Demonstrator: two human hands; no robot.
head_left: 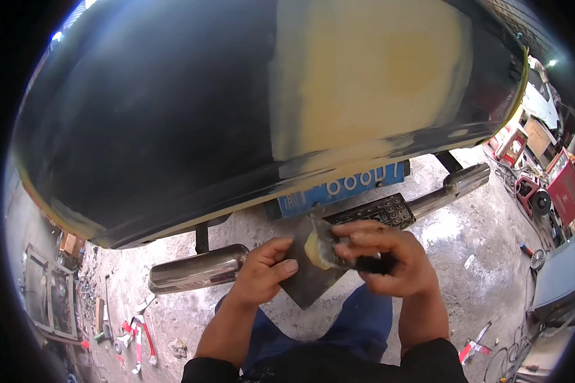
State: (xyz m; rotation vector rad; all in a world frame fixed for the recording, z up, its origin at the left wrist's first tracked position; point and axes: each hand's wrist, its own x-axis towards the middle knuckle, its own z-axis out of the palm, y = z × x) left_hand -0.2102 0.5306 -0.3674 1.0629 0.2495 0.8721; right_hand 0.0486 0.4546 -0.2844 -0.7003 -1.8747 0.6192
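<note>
My left hand [268,268] holds a dark flat board [303,287] by its left edge. My right hand [390,255] grips a scraper with a black handle [375,263], its grimy blade [329,233] over the board. Pale yellow paste [314,252] sits between blade and board; part of it is hidden by the blade. Just beyond both hands is a large curved vehicle panel [172,127], dark, with a broad beige-yellow patch [370,76] on its right part.
Under the panel hang a blue licence plate [342,188] and a chrome bar [195,271] with a black textured centre. My legs show below. Red and white pieces [140,341] lie on the concrete floor. A metal frame [45,293] stands left; equipment and boxes [565,198] crowd the right.
</note>
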